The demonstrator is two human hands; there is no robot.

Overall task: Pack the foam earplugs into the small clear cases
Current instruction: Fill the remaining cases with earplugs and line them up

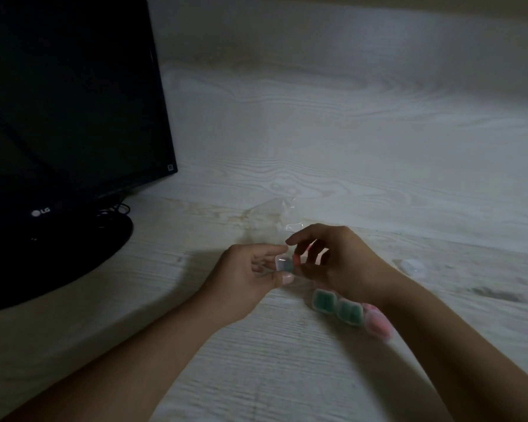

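The left hand (250, 269) has a small clear case (282, 263) in its grip above the table (378, 147); the right hand (333, 260) pinches a pink earplug (296, 259) beside it; three filled cases (348, 310) lie just below the right wrist.

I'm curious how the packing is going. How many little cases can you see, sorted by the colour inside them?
Green-filled cases on the table: 2
Pink-filled cases on the table: 1
Case held in the left hand: 1
Empty-looking clear case far right, blurred: 1
Total: 5

monitor (67, 111) cut off left, held case (282, 263) blurred — contents unclear
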